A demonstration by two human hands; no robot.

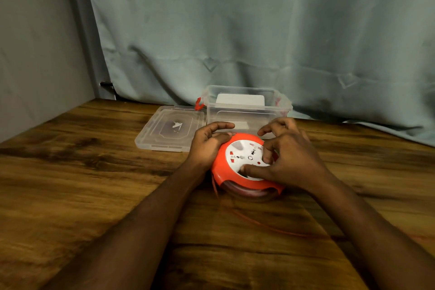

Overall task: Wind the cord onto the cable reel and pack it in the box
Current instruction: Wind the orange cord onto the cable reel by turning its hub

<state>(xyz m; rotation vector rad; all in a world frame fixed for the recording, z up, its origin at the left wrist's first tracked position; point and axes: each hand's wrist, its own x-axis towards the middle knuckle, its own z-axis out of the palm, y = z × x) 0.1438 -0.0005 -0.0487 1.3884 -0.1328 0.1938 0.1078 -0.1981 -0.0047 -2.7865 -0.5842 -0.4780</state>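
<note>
An orange cable reel (222,167) with a white socket face lies flat on the wooden table (94,183). My left hand (208,142) grips its left rim, thumb on the top edge. My right hand (287,158) rests on the white face, with the thumb and a curled finger pressed into it. A thin orange cord (270,227) leaves the reel's near side and trails blurred across the table to the right. Behind the reel stands a clear plastic box (247,110) with no lid on, a red latch on its left end.
The box's clear lid (169,128) lies flat on the table left of the box. A grey-green curtain (259,30) hangs behind the table, and a grey wall closes the left side.
</note>
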